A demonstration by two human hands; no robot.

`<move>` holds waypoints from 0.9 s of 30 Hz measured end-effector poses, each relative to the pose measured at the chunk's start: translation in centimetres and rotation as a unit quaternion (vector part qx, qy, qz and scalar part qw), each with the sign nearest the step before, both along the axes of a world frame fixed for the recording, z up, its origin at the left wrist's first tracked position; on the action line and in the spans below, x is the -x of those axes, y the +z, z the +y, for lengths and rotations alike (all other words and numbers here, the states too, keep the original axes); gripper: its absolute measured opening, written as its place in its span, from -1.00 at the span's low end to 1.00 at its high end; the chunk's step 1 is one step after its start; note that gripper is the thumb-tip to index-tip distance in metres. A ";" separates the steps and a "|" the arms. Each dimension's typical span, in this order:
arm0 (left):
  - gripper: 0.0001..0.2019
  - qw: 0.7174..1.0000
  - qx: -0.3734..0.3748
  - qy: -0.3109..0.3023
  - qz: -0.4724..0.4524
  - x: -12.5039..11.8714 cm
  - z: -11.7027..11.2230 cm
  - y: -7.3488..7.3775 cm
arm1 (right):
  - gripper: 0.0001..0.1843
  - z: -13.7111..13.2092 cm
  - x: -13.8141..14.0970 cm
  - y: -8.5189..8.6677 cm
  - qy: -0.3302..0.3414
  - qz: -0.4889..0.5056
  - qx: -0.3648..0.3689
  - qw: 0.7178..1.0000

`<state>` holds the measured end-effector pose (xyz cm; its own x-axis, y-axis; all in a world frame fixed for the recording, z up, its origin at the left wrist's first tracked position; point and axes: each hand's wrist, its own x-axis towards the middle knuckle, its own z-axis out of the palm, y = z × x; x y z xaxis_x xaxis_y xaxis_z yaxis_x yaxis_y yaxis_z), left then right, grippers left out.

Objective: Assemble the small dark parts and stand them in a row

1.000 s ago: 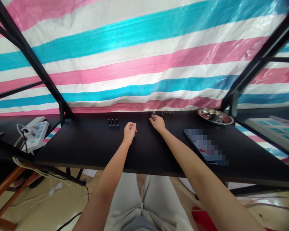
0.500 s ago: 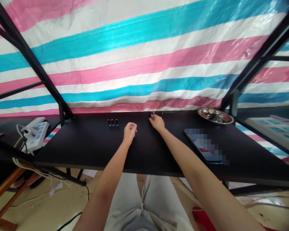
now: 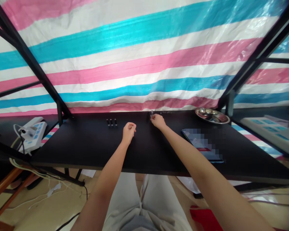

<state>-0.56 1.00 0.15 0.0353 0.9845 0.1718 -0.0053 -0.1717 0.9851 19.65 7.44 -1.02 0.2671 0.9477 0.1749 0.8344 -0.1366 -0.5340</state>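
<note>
My left hand [image 3: 128, 131] rests on the black table [image 3: 91, 144] near its middle, curled into a fist with nothing showing in it. My right hand [image 3: 157, 120] reaches to the far edge, its fingers pinched on a small grey upright piece [image 3: 151, 113]. To the right of that piece runs a row of several tiny dark pieces [image 3: 167, 112]. Three small dark upright pieces [image 3: 111, 122] stand to the left of my left hand.
A shiny metal dish [image 3: 212, 115] sits at the far right of the table. A dark flat device [image 3: 202, 148] lies right of my right arm. A white power strip with cables [image 3: 31, 132] is on the left. Black frame posts and a striped tarp stand behind.
Both hands have stayed where they were; the view has shifted slightly, and my right hand has edged a little toward the far edge.
</note>
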 end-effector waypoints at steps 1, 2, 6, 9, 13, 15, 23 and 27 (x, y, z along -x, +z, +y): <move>-0.82 1.000 0.000 0.000 0.000 0.0 0.0 0.0 | -0.83 -0.1 0.0 0.1 -0.013 0.001 0.000 1.000; -0.83 1.000 0.000 0.000 0.000 0.1 0.0 0.0 | -0.83 -0.3 0.0 0.2 -0.026 0.003 0.000 1.000; -0.84 1.000 -0.001 -0.005 -0.004 0.1 0.0 0.0 | -0.80 -0.7 0.1 0.3 -0.054 0.014 0.005 0.998; -0.84 1.000 -0.001 -0.007 -0.006 0.1 -0.1 0.0 | -0.79 -0.8 0.2 0.4 -0.058 0.018 0.011 0.998; -0.86 1.000 -0.001 -0.008 -0.008 0.0 -0.2 0.1 | -0.77 -0.6 0.2 0.5 -0.057 0.016 0.019 0.998; -0.86 1.000 0.000 -0.007 -0.007 0.0 -0.2 0.1 | -0.77 -0.6 0.2 0.5 -0.056 0.013 0.019 0.998; -0.83 1.000 -0.003 -0.005 -0.003 0.2 0.0 -0.2 | -0.75 -0.5 0.1 0.2 -0.046 0.013 0.015 0.999; -0.78 1.000 0.011 -0.008 -0.014 0.1 -0.1 0.1 | -0.70 -0.5 -0.5 0.0 -0.022 0.034 -0.018 0.999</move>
